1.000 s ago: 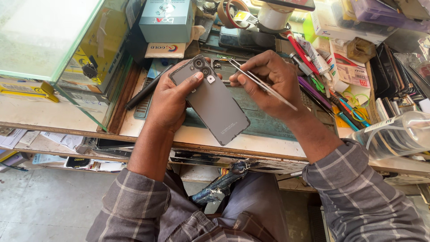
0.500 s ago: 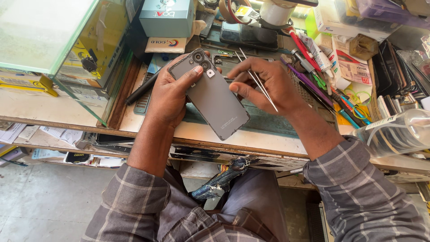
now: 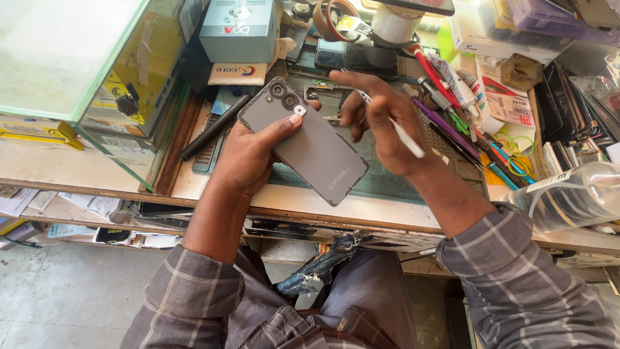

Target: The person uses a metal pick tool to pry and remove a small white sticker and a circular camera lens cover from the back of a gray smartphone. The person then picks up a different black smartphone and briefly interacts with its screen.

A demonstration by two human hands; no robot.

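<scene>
My left hand [image 3: 248, 154] grips a grey smartphone [image 3: 310, 145] back side up, thumb lying across it just below the camera lenses. The phone is tilted, its lens end pointing up-left over the green work mat [image 3: 387, 184]. My right hand [image 3: 382, 123] hovers to the right of the phone, apart from it, with silver tweezers [image 3: 403, 134] tucked between the fingers and the index finger stretched out toward the back of the bench. The tweezers' tips are hidden behind the fingers.
A glass case [image 3: 71, 71] stands at the left. A teal box [image 3: 237, 29], tape rolls [image 3: 332, 16] and a dark phone [image 3: 358, 58] lie behind. Screwdrivers, pens and tools [image 3: 452, 110] crowd the right, beside a clear plastic bottle [image 3: 571, 197]. A black stylus [image 3: 213, 126] lies left of the phone.
My right hand has lifted off the phone's top edge and swung right and back, the tweezers now folded into it. The left hand still holds the phone, barely moved.
</scene>
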